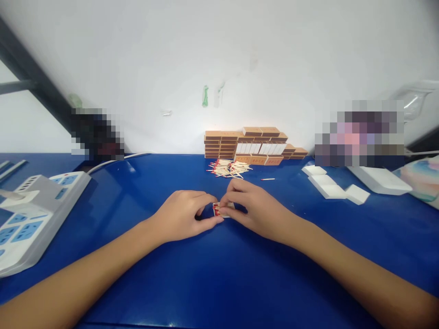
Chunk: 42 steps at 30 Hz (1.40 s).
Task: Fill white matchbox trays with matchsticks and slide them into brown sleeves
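A small white matchbox tray [227, 216] lies on the blue table with red-tipped matches [216, 209] inside. My left hand [183, 214] grips the tray's left end, thumb at the near side and fingers at the far side. Over the tray, my right hand [257, 208] has its thumb and fingertips pinched together on the matches, hiding part of them. A loose pile of matches [229, 168] sits just beyond my hands. One single match [268, 179] lies to the right of that pile.
Stacked matchboxes [252, 145] stand against the white wall [144, 68]. Several white empty trays [325, 185] lie at the right, near a larger white box [380, 180]. A power strip [37, 219] with a plug and cable occupies the left of the table [206, 283].
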Each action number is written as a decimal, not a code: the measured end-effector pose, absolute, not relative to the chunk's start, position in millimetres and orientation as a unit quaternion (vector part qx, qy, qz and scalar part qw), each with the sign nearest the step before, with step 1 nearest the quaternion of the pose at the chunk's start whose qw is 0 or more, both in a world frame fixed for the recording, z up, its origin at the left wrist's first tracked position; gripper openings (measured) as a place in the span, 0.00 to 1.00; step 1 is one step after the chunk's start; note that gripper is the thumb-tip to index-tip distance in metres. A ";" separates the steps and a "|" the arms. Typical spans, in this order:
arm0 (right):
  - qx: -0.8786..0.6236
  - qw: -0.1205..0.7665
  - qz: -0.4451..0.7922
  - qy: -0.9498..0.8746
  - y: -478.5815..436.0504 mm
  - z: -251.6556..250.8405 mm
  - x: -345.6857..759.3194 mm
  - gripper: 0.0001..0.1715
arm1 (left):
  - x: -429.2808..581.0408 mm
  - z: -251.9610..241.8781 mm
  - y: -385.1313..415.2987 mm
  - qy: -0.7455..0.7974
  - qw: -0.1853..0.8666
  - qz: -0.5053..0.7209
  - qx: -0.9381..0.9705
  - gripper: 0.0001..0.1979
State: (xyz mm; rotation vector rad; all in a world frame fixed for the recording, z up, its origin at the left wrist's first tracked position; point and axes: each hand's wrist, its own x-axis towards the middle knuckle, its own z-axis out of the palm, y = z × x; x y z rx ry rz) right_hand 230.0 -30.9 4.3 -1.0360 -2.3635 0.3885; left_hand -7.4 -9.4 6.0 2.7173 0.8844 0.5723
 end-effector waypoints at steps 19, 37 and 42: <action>-0.404 0.228 0.193 -0.864 -35.1 8.3 227.4 0.07 | -8.0 5.5 -9.1 0.299 0.106 0.194 0.928 0.13; -0.443 0.236 0.124 -0.856 -20.4 29.6 252.6 0.08 | -8.6 5.0 -9.7 0.303 0.107 0.206 0.924 0.15; -0.519 0.198 0.002 -0.832 9.7 28.8 301.8 0.07 | -7.5 6.1 -10.1 0.313 0.108 0.200 0.922 0.16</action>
